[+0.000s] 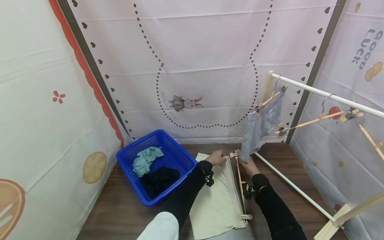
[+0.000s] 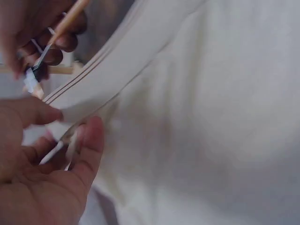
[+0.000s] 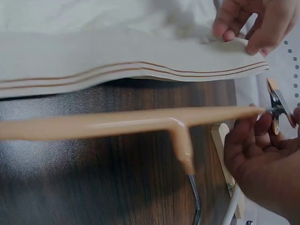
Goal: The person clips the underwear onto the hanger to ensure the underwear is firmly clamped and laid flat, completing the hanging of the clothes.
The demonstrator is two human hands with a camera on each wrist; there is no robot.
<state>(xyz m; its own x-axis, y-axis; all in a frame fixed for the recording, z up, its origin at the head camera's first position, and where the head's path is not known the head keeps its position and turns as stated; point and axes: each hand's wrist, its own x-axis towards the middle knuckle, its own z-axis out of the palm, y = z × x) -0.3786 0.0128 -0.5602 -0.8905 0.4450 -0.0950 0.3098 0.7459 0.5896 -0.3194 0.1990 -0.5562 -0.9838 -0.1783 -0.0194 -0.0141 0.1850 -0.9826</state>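
Note:
A cream cloth [image 1: 214, 203] with brown edge stripes [image 3: 140, 67] lies on the table. My left hand [image 1: 217, 157] pinches its far corner between thumb and fingers. Alongside the striped edge lies a wooden clip hanger [image 1: 239, 175] with a metal hook. My right hand [image 1: 250, 166] holds the hanger's far end, fingers at the far clip [image 3: 276, 108]; a hanging grey cloth partly hides this hand in the head view. That clip stands a little apart from the cloth corner in the right wrist view. The near clip [image 1: 244, 217] overlaps the cloth's near corner.
Left of the cloth stands a blue basket [image 1: 126, 173] holding a mint-green cloth [image 1: 147, 160] and a black cloth [image 1: 160, 180]. At right, a rack with a white rail [image 1: 315, 90] bears clip hangers [image 1: 319, 118], one with the grey cloth [image 1: 261, 123]. Printed fabric walls surround the table.

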